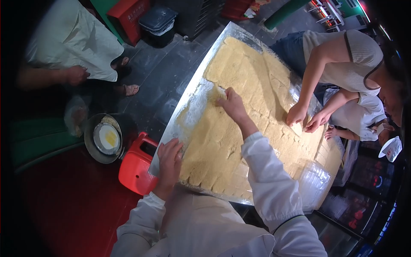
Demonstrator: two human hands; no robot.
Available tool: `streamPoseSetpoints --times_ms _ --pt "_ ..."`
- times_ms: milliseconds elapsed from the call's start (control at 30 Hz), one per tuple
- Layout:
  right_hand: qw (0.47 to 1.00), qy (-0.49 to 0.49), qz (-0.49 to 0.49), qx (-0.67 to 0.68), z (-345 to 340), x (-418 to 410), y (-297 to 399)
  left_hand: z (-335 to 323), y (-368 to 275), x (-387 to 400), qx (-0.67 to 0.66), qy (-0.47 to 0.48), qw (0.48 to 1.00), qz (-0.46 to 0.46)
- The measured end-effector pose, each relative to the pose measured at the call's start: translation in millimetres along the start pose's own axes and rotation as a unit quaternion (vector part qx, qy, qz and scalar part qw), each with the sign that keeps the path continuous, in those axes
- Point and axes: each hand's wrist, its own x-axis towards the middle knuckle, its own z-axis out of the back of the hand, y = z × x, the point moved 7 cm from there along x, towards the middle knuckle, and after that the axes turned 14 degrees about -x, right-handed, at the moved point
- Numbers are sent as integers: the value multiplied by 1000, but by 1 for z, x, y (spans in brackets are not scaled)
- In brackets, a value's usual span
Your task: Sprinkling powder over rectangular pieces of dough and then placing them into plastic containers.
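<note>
A metal-topped table (195,93) stands before me, spread with a broad layer of tan, powder-coated dough-like food (221,138). My right hand (233,104) grips a small pale hand tool (221,91) at the left border of that layer. Powder and my fingers hide much of the tool, so its exact kind is unclear. Beside it the metal shows through, dusted with powder. My left hand (170,160) rests at the table's near left edge, holding nothing, with its fingers somewhat spread.
Across the table, a co-worker's hands (297,115) work at the layer with a pale flat piece. Clear plastic trays (314,180) lie at the near right corner. A red plastic stool (136,173) and a metal pot (91,141) holding a bowl stand left. Another person in an apron (86,41) stands beyond.
</note>
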Motion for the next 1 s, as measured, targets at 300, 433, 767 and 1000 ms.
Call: streamPoseSetpoints --times_ms 300,433,767,1000 --pt "996 -44 25 80 81 -102 5 -23 -27 -10 -46 13 998 -52" --pt "976 -17 -5 215 104 -163 -8 -37 -26 -38 -55 42 997 -16" --pt "982 -163 -92 16 216 -303 -111 -157 -54 -44 -94 183 976 74" --pt "937 -130 -154 286 151 -355 -150 -195 -28 -63 -4 189 981 43"
